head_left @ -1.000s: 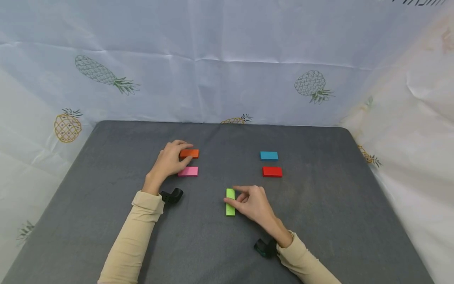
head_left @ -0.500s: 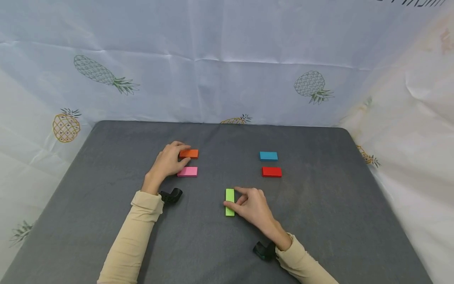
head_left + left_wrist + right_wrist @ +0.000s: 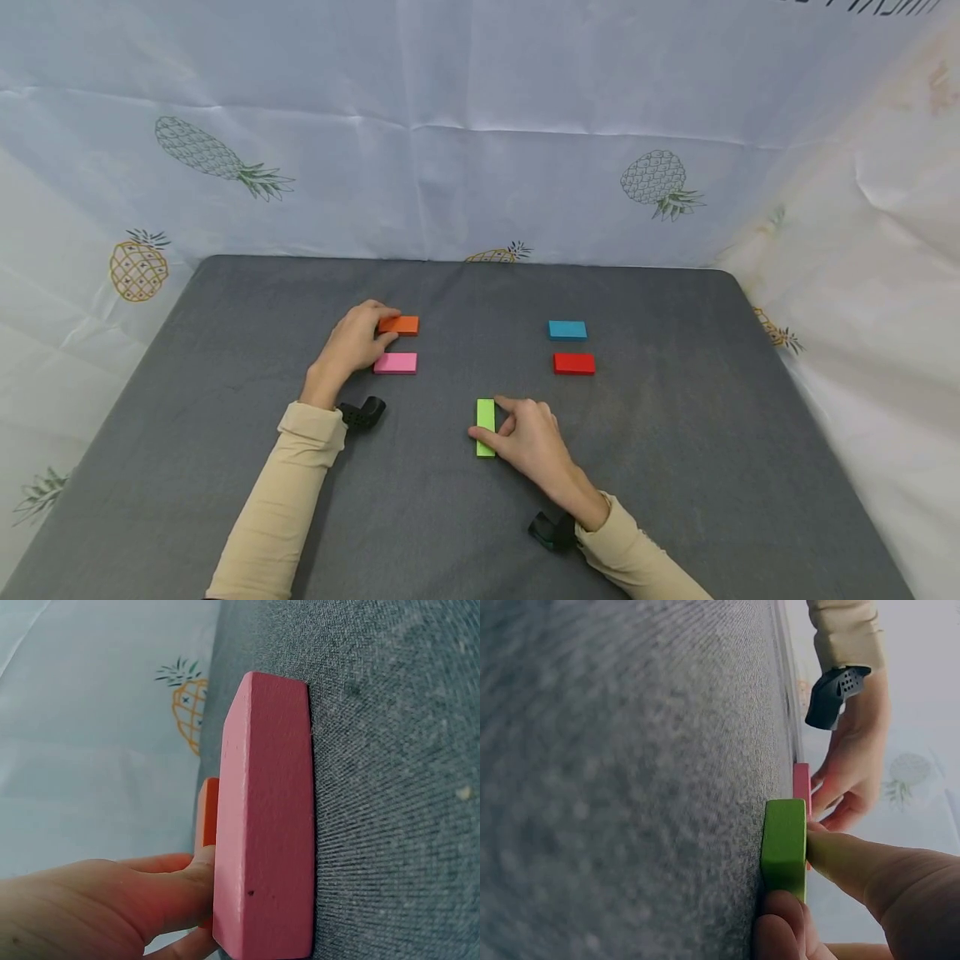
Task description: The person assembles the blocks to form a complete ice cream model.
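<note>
One thumb (image 3: 389, 339) is closing, seemingly firming the left hand's (image 3: 355, 340) pinch on an orange oblong wooden block (image 3: 407, 326); toward five o'clock, right hand (image 3: 534, 437) is pinching a matching lime-green block (image 3: 485, 413).

The tabletop (image 3: 675, 467) is covered in woven grey cloth (image 3: 660, 350), faintly creased, with a straight far edge at 12 o'clock and rounded corners at 10 and 2. Five rectangular blocks lie on it, broad faces up. Near the middle is the lime-green block (image 3: 486, 411), its length running from 12 to 6. Reckoned from there, the orange block (image 3: 406, 326) sits towards 11 and the pink block (image 3: 397, 363) at 10, while the blue block (image 3: 567, 331) lies between 1 and 2 and the red block (image 3: 573, 364) at 2. These four run lengthwise from 9 to 3, bare cloth between neighbours.
</note>
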### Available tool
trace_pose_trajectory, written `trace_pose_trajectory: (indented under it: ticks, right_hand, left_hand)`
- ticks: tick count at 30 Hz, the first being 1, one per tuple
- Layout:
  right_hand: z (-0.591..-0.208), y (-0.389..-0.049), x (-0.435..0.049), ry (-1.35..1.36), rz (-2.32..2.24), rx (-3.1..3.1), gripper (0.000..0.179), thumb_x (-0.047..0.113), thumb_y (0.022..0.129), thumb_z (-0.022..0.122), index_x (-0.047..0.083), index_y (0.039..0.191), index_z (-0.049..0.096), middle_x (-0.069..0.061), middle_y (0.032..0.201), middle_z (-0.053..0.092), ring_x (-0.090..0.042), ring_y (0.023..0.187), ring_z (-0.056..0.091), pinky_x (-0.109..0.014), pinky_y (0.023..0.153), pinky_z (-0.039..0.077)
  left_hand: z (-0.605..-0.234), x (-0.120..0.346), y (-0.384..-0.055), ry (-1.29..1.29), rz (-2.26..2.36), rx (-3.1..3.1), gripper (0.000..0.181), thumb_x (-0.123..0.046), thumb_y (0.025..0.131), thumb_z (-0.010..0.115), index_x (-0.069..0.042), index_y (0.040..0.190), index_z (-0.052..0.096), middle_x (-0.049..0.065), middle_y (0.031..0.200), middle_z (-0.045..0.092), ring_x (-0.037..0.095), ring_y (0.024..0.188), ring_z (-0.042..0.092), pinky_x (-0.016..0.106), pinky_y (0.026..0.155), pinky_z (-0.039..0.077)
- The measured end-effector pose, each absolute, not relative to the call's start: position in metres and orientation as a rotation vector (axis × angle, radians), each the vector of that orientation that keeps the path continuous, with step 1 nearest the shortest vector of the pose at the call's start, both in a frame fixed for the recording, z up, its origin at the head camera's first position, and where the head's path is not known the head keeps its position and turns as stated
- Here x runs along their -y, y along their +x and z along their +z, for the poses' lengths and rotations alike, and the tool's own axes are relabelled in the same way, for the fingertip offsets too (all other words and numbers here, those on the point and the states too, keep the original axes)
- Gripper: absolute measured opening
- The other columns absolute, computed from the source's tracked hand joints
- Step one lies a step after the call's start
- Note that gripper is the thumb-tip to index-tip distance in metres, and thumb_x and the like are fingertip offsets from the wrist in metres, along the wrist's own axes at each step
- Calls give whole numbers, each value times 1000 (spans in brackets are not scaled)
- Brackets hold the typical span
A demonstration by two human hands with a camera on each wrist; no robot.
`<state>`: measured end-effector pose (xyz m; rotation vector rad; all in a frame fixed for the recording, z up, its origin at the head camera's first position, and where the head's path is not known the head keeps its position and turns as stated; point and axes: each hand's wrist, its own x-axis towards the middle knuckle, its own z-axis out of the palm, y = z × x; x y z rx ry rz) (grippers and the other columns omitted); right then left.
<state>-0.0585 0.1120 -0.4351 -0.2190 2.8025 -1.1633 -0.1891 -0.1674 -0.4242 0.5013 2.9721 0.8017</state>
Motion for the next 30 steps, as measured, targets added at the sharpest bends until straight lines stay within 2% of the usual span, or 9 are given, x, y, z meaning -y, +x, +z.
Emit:
trace_pose_trajectory:
  ticks: [16, 30]
  right_hand:
    - [-436, -57, -111, -200, -1176, -2809, 53, 28, 82, 87, -6, 120, 72, 8, 48, 50, -3, 39, 40, -17, 40, 28]
    - [-434, -56, -107, -184, -1173, -2842, 49, 25, 84, 85, -8, 118, 73, 10, 46, 44, 2, 36, 34, -13, 39, 24]
  left_hand:
    - [-424, 166, -191, 506, 820, -2972, 37, -5, 97, 68, 4, 133, 65, 27, 130, 63, 43, 118, 61, 59, 103, 48]
    - [-420, 162, -188, 488, 830, -2974, 34, -6, 97, 67, 5, 130, 66, 28, 127, 63, 41, 112, 61, 57, 100, 49]
